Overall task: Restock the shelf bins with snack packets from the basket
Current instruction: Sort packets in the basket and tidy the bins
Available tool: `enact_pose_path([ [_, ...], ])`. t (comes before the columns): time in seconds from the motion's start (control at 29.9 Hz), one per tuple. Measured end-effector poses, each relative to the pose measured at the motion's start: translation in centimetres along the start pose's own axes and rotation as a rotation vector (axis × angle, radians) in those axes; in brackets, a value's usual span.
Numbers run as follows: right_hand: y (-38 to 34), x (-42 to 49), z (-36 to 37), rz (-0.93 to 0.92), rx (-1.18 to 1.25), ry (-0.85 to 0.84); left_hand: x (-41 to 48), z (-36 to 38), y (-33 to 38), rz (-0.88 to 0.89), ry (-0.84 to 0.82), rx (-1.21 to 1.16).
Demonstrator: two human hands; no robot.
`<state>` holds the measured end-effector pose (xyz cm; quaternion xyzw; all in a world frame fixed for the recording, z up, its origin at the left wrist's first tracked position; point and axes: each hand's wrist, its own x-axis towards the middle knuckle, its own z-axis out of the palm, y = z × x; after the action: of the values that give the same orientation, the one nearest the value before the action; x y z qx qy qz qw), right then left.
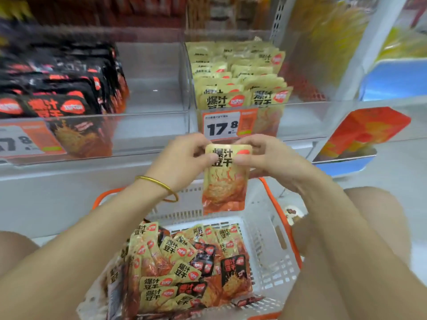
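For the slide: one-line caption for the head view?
Both hands pinch a yellow snack packet above the basket, below the yellow-packet bin.

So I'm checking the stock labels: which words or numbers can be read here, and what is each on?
"爆汁豆干": on the held yellow packet, pinched by the left hand and the right hand.
"爆汁豆干": on the yellow packets in the basket.
"17.8": on the price tag of the yellow bin.
Round red logos and the tag's small print: too blurred.
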<state>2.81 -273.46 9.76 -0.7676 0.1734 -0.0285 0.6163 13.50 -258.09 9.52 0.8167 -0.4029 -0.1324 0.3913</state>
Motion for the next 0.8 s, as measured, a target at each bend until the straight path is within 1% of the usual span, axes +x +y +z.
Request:
enact_pose_path([
  [0.07,-1.3,-1.4,-1.2,-0.035,0.094,-0.036,0.8,-0.7,2.6,0.053,0.083,-0.044],
  [0.13,-2.9,-2.0,-2.7,-0.088,0.105,0.018,2.1,-1.2,5.1,0.107,0.158,-0.089],
  [0.2,-4.9,-1.8,-4.9,-0.138,0.172,0.163,3.7,-1.7,7.4,0.136,0.276,-0.133],
  [0.27,-6.9,-0.7,-7.7,-0.183,0.291,0.362,5.3,-2.0,9.2,0.152,0.356,-0.087],
  [0.33,-8.4,1.5,-10.7,-0.227,0.412,0.55,6.9,-1.8,10.3,0.178,0.351,0.066],
  [0.4,-8.9,4.5,-13.5,-0.244,0.46,0.683,8.5,-1.1,10.9,0.196,0.311,0.242],
  [0.47,-8.2,8.3,-16.2,-0.158,0.336,0.775,10.1,-0.4,11.2,0.194,0.27,0.358],
  [0.5,-7.3,10.1,-17.2,-0.075,0.217,0.778,11.0,0.0,11.2,0.184,0.247,0.4],
  [0.57,-5.0,13.9,-18.6,0.09,-0.036,0.654,12.7,0.6,10.7,0.158,0.2,0.488],
  [0.63,-3.2,17.3,-19.1,0.143,-0.175,0.531,14.3,1.2,10.0,0.144,0.129,0.563],
  [0.7,-2.3,20.1,-19.2,0.175,-0.236,0.512,15.8,1.4,9.3,0.126,0.068,0.616],
  [0.8,-1.6,22.7,-19.4,0.218,-0.52,0.502,16.9,1.6,9.1,0.073,-0.003,0.687],
])
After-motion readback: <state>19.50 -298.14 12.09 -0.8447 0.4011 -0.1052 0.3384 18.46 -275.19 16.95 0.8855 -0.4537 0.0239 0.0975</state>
